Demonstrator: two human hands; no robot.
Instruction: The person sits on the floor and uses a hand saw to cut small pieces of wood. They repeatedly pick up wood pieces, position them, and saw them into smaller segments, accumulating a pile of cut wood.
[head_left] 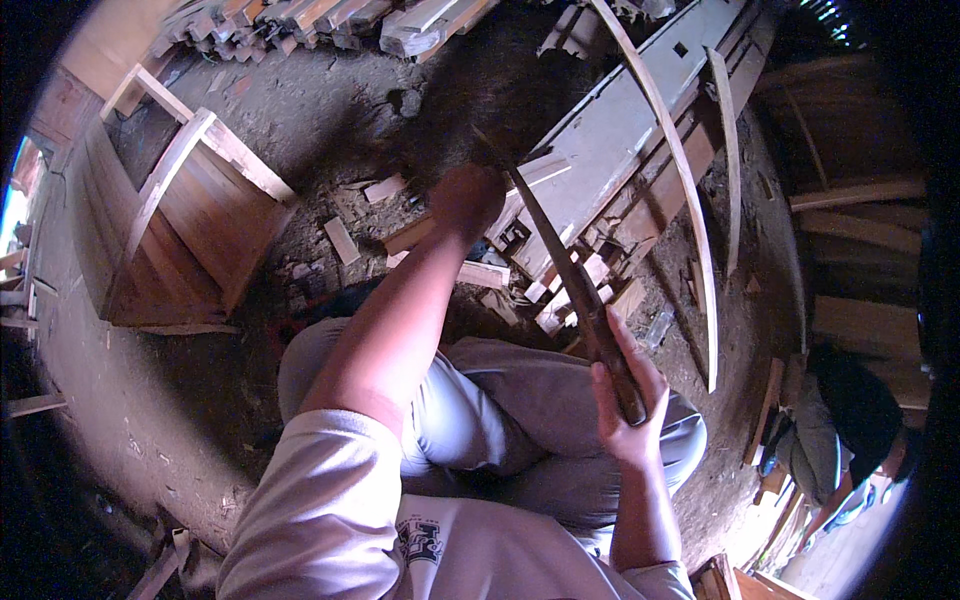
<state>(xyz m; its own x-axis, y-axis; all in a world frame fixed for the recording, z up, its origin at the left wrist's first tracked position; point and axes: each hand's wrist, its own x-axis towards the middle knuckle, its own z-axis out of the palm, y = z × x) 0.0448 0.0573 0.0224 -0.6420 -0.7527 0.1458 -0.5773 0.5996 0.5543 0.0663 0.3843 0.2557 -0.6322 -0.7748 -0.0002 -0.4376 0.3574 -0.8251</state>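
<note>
In my right hand (636,392) is a long, narrow, tapering tool with a dark wooden handle (612,362). My thumb lies on one side of the handle and my fingers on the other. The slim dark blade (545,228) slants forward and left, its thin tip ending just beyond my left hand. Whether it is a knife or a file, I cannot make out. My left arm reaches forward over my bent legs. At its end, my left hand (468,202) is in deep shadow beside the blade, with its fingers hidden. Wood offcuts (482,274) lie below that hand.
A long pale plank (610,130) with a square hole runs ahead to the right. Two thin curved wooden strips (690,215) arch over it. At left stands a wooden box-like frame (205,215). Stacked timber (300,25) lies at the back. Another person (835,430) is at the far right.
</note>
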